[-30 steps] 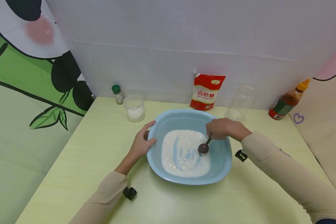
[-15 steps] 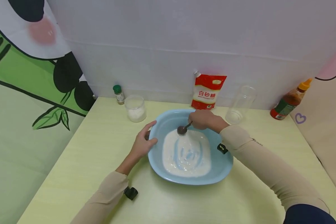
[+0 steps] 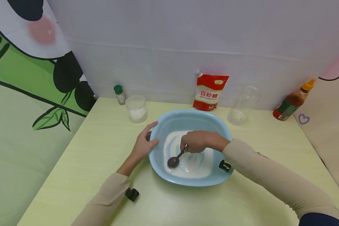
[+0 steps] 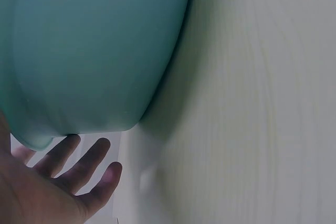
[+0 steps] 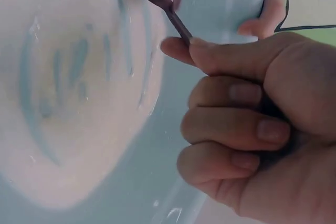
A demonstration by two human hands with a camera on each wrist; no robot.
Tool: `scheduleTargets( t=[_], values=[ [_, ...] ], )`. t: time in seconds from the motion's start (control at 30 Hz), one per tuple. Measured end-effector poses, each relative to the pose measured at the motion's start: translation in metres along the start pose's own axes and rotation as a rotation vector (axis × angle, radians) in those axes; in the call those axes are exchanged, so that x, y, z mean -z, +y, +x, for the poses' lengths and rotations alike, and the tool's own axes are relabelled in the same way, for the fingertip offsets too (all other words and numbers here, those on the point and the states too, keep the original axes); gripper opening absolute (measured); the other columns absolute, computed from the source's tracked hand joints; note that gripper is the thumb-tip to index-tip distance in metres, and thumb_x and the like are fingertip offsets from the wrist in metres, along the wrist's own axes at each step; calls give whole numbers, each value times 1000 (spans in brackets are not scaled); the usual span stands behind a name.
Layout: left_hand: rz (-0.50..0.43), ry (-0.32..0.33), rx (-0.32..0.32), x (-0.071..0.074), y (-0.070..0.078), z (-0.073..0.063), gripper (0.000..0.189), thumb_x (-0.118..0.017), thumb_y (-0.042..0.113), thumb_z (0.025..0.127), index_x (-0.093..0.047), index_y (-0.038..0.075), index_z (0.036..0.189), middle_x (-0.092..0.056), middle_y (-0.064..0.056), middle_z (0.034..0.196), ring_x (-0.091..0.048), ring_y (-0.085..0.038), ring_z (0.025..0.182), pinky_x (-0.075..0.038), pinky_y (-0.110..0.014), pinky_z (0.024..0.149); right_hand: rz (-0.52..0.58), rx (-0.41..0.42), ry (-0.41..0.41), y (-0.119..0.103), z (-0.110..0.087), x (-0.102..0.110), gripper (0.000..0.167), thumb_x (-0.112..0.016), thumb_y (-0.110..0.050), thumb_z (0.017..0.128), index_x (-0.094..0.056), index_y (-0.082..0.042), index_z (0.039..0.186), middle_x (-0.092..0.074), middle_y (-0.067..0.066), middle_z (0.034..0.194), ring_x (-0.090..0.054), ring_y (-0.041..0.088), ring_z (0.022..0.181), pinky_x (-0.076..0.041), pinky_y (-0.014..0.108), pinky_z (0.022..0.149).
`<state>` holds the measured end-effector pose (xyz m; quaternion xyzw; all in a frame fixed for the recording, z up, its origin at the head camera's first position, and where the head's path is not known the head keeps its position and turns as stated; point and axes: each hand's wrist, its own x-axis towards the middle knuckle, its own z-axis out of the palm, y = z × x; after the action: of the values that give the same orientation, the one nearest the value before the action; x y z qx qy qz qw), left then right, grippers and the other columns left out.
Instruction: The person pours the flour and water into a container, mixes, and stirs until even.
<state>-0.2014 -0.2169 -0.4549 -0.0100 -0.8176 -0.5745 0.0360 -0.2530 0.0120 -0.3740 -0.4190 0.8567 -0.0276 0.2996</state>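
A light blue plastic basin [image 3: 223, 174] stands on the table, its floor coated with a white creamy liquid [image 3: 203, 168] streaked by strokes. My left hand [image 3: 142, 142] holds the basin's left side, thumb over the rim; in the left wrist view its fingers [image 4: 86, 166] spread along the outer wall. My right hand [image 3: 196, 142] reaches over the basin and grips the handle of a dark brown spoon [image 3: 173, 162]. The spoon's bowl is in the liquid at the left. In the right wrist view three fingers curl into the palm, while thumb and forefinger pinch the handle.
Behind the basin stand a green-capped shaker bottle [image 3: 119, 94], a glass with white contents [image 3: 137, 113], a red and white sugar pouch [image 3: 208, 93] and a tall clear glass [image 3: 240, 110]. A sauce bottle [image 3: 291, 103] is at the back right. A cloth backdrop [image 3: 164, 69] closes the rear.
My right hand has carried the spoon from the basin's right side across the back to the front left, leaving fresh streaks. The left hand has kept its place on the rim.
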Motion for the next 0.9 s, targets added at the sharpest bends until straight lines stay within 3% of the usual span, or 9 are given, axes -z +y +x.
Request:
scheduleTargets(
  t=[0.23, 0.43, 0.67, 0.8, 0.9],
  values=[
    [2, 0, 17, -1, -2, 2, 73, -58, -1, 80, -44, 15, 150, -61, -30, 133, -64, -40, 112, -59, -46, 86, -50, -85, -73, 23, -35, -2, 11, -69, -12, 91, -76, -16, 98, -69, -5, 91, -57, 11, 82, -51, 25, 74],
    [0, -3, 34, -1, -1, 2, 74, -58, 0, 80, -44, 16, 151, -60, -30, 134, -64, -41, 113, -59, -46, 86, -41, -218, -45, 60, -53, 12, 6, -66, -9, 91, -71, -11, 95, -65, 0, 84, -56, 17, 78, -52, 28, 71],
    [-3, -3, 39, 0, -2, 3, 74, -58, 0, 81, -43, 17, 151, -58, -30, 136, -63, -42, 114, -58, -48, 86, -16, -342, 137, 75, -35, 25, 10, -63, -11, 91, -70, -9, 98, -61, 6, 82, -57, 22, 79, -51, 30, 69],
    [-13, -3, 30, -1, -4, 3, 74, -58, -1, 81, -43, 16, 151, -58, -30, 136, -63, -43, 115, -58, -49, 86, 20, -341, 194, 70, -15, 26, 15, -63, -14, 91, -69, -9, 104, -57, 6, 82, -56, 22, 81, -48, 29, 70],
    [-13, -6, 21, -1, -4, 3, 74, -58, -1, 81, -43, 15, 151, -58, -31, 136, -63, -43, 115, -59, -49, 85, 19, -290, 208, 63, 1, 26, 15, -62, -15, 92, -67, -8, 104, -54, 6, 80, -55, 21, 80, -44, 28, 69]
  ],
)
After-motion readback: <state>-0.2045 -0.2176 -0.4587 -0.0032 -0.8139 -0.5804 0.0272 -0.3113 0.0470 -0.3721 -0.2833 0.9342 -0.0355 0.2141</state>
